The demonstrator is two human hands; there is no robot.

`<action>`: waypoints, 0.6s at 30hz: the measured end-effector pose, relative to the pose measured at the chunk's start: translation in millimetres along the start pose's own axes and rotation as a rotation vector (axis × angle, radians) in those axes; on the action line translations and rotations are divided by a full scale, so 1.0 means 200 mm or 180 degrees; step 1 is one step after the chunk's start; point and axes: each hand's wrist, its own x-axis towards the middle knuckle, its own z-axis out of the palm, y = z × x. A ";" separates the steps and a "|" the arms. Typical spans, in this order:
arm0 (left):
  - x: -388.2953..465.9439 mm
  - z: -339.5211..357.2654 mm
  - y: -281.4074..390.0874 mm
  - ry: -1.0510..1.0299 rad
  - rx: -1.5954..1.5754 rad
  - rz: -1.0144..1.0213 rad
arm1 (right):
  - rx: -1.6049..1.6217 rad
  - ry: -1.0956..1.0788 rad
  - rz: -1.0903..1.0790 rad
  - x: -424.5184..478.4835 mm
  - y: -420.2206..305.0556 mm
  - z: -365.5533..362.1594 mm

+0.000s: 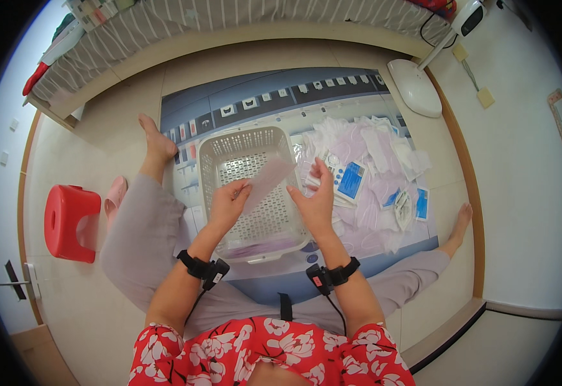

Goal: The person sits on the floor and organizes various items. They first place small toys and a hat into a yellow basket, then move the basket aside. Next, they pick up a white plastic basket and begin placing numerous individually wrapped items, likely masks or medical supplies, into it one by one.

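My left hand (229, 202) grips one end of a thin, pale pink flat item, perhaps a face mask (269, 182), held above a light plastic basket (205, 202). At the near end inside the basket lie flat purple pieces (261, 246). My right hand (315, 195) is over the basket's right edge, its fingers apart and slightly blurred, with nothing seen in it. Beside it on the right is a loose heap of lilac and white face masks (372, 144) with ear loops. Blue-and-white printed packets (351, 180) lie among them.
A printed mat (271, 108) lies under basket and heap. My legs spread on both sides. A red plastic stool (72, 223) and pink slippers (116, 193) are at the left. A bed (242, 36) borders the far side. A white lamp base (415, 88) stands by the right wall.
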 end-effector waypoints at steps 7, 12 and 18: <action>-0.05 0.01 0.01 -0.1421 0.2286 0.0439 | -0.1755 -0.1844 -0.1824 -0.03 0.16 -0.03; -0.10 0.01 -0.07 -0.2095 0.2473 0.0187 | -0.2039 -0.2291 -0.1369 -0.16 0.34 0.02; -0.12 0.02 -0.12 -0.2777 0.1325 -0.0721 | -0.2152 -0.2450 -0.1118 -0.21 0.35 0.00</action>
